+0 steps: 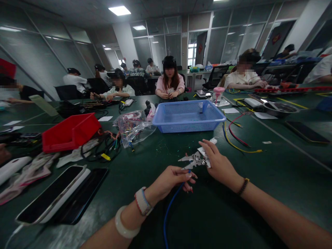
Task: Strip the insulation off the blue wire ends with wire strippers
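Note:
Between thumb and fingers, my left hand (174,178) pinches a blue cable (169,206) near its end; the rest of the cable hangs toward the bottom of the view. My right hand (218,161) is wrapped round wire-stripping pliers (196,161) with white handles. The pliers' metal jaws are apart and point left, just above the cable's tip. Whether the jaws touch the cable I cannot tell. Small scraps (168,149) lie on the green table (145,193) beyond my hands.
A blue plastic basket (189,128) stands ahead. To the left are a clear bag (133,126) of wires, a red bin (71,133), gloves and phones (50,193). Loose cables (233,140) lie at the right. Several people sit across the table.

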Motion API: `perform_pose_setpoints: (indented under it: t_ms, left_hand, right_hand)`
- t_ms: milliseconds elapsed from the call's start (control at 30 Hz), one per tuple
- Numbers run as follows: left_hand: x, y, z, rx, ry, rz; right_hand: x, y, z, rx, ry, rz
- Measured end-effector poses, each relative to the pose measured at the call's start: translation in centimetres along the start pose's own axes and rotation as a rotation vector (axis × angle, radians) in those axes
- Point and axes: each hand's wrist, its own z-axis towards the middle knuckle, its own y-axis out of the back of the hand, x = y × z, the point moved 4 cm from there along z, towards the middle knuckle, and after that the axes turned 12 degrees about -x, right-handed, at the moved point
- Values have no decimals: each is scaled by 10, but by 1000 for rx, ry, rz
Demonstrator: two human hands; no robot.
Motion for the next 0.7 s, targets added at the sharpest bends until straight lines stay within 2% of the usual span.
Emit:
perform_pose_setpoints:
  t_ms: [433,700]
  left_hand:
    - [-1,0,0,-5,-31,19]
    - [-4,-1,-2,15,-39,34]
  right_hand:
    - [0,-2,0,16,2,8]
    - [-5,3,3,18,-7,-114]
